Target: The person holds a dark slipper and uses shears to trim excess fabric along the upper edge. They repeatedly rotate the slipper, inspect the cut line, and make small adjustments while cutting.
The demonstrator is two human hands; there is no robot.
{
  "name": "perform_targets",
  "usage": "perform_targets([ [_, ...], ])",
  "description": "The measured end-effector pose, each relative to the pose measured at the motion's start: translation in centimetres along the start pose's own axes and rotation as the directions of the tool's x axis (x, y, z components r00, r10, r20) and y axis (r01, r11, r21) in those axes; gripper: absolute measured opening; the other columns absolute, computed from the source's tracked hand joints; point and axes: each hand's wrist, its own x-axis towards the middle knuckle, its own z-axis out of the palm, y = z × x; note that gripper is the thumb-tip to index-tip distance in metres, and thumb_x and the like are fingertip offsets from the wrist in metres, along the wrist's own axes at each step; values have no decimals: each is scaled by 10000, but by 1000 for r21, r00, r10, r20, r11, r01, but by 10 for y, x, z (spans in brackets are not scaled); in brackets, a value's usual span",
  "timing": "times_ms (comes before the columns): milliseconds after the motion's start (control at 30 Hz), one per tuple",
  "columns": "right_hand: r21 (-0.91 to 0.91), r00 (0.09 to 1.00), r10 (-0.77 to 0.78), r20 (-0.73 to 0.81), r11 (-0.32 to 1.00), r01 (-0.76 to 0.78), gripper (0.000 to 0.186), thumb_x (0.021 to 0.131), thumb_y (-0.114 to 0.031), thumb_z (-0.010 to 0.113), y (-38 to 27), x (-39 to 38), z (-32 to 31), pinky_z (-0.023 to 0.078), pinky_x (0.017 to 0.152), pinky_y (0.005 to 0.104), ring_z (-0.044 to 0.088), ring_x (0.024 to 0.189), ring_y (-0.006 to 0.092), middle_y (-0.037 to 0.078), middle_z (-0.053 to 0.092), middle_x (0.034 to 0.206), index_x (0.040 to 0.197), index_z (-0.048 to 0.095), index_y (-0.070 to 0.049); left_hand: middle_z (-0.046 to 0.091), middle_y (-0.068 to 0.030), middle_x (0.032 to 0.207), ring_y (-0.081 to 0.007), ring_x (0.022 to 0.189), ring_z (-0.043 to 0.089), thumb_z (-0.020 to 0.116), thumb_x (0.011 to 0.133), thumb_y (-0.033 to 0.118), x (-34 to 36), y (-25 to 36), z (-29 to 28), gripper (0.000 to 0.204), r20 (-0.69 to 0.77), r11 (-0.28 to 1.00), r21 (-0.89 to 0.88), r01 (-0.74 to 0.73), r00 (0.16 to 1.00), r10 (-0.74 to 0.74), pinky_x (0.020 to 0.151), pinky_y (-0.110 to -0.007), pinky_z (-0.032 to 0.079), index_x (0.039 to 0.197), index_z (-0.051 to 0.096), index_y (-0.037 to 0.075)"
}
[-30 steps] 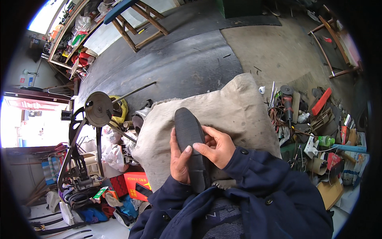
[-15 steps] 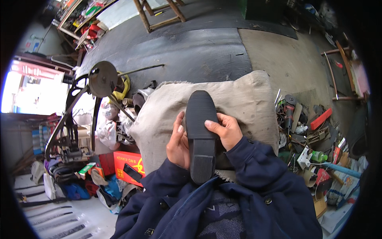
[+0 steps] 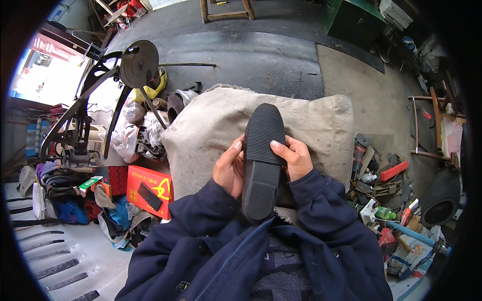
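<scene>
A black shoe (image 3: 264, 150) is held over my lap with its ribbed sole and heel facing up, toe pointing away from me. My left hand (image 3: 230, 169) is closed on its left edge, fingers partly hidden under the shoe. On the other edge my right hand (image 3: 296, 158) grips it, the thumb lying on the ribbed sole and the fingers out of sight beneath. Under both hands a stained beige cloth (image 3: 211, 125) covers my lap. The shoe's upper is hidden.
A black metal machine with a round wheel (image 3: 139, 64) stands at left. Near my left arm a phone (image 3: 149, 196) lies on a red box (image 3: 165, 183). On the right are an angle grinder (image 3: 359, 154), a red bar (image 3: 394, 171) and scraps. A green box (image 3: 351, 22) sits far off.
My left hand has gone from extended fingers beside the shoe to closing on its edge. The shoe now tilts slightly rightward at the toe. The whole view has shifted.
</scene>
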Motion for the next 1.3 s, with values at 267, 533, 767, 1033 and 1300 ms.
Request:
perform_targets([
  [267, 61, 985, -115, 127, 992, 108, 447, 995, -101, 620, -10, -14, -3, 450, 1076, 327, 613, 1200, 194, 98, 648, 1311, 1413, 532, 28, 688, -108, 1234, -167, 1105, 664, 598, 1024, 343, -11, 14, 16, 609, 155, 1000, -11, -10, 988, 11, 978, -310, 515, 1495, 420, 1],
  [533, 157, 972, -56, 230, 987, 20, 606, 954, -195, 728, -8, -13, -13, 473, 1073, 374, 608, 1243, 247, 117, 625, 1364, 1471, 478, 1, 698, -73, 1042, -117, 956, 655, 647, 1001, 168, -26, 26, 39, 627, 243, 967, 212, -141, 966, 87, 876, -273, 505, 1532, 338, 36],
  [767, 104, 964, -66, 259, 994, 40, 586, 967, -191, 715, -7, -12, -9, 474, 1076, 392, 616, 1231, 257, 124, 621, 1368, 1470, 477, -9, 700, -133, 1103, -178, 981, 671, 728, 933, 280, -30, 37, 42, 656, 190, 838, 494, -232, 969, 156, 889, -313, 513, 1458, 429, 28],
  [1033, -4, 952, -120, 281, 992, 126, 554, 968, -98, 691, -4, -12, -7, 423, 1119, 394, 571, 1287, 254, 130, 589, 1409, 1466, 474, 13, 711, -207, 1045, -374, 955, 708, 800, 815, 392, -19, 54, 52, 605, 168, 278, 915, -292, 904, 394, 845, -427, 548, 1243, 563, 35],
  [1300, -139, 964, -150, 218, 973, 183, 568, 962, -100, 699, 3, -16, -8, 406, 1118, 367, 560, 1290, 226, 118, 591, 1408, 1471, 475, 16, 702, -224, 923, -344, 840, 720, 727, 865, 130, -12, 46, 53, 380, 212, 336, 870, -361, 889, 406, 751, -389, 547, 1190, 582, -2],
])
